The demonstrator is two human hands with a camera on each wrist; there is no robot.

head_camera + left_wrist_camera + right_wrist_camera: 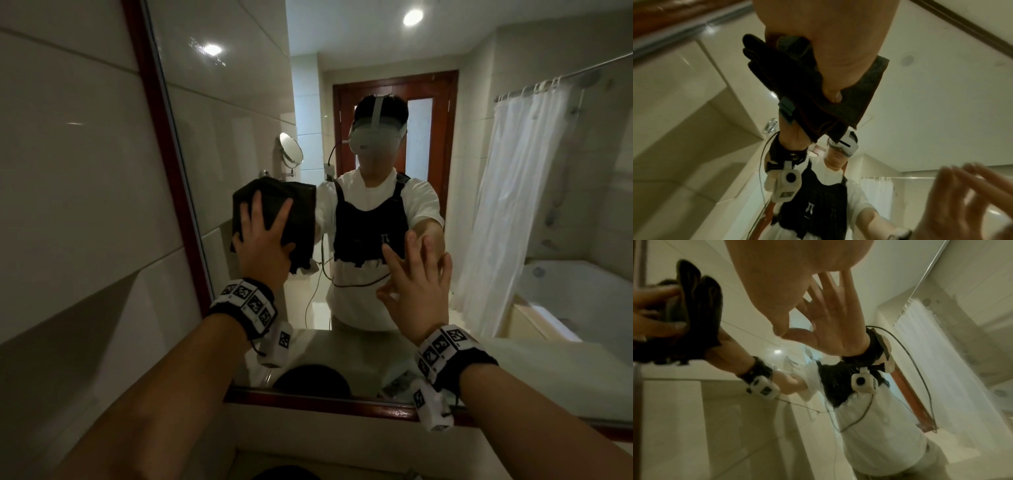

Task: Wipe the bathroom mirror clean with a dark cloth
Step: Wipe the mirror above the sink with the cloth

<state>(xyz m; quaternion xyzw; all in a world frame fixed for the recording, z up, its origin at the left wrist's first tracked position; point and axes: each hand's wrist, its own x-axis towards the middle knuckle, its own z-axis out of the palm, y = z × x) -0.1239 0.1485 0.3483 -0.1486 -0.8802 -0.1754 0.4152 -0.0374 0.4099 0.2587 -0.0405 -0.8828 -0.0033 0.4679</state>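
The dark cloth (294,205), folded into a thick pad, lies flat against the mirror (239,102) near its left side. My left hand (263,236) presses it onto the glass with fingers spread straight. The left wrist view shows the thumb of my left hand (828,48) lying on the cloth (859,100). My right hand (421,277) is open with fingers spread, its fingertips at the bare glass to the right of the cloth. In the right wrist view my right hand (787,280) meets its own reflection, with the cloth (701,305) off to the left.
A red-brown wooden frame (161,154) borders the mirror, with a tiled wall (68,171) to its left. A pale counter ledge (308,428) runs below the frame. The glass reflects me, a door, a shower curtain and a bathtub.
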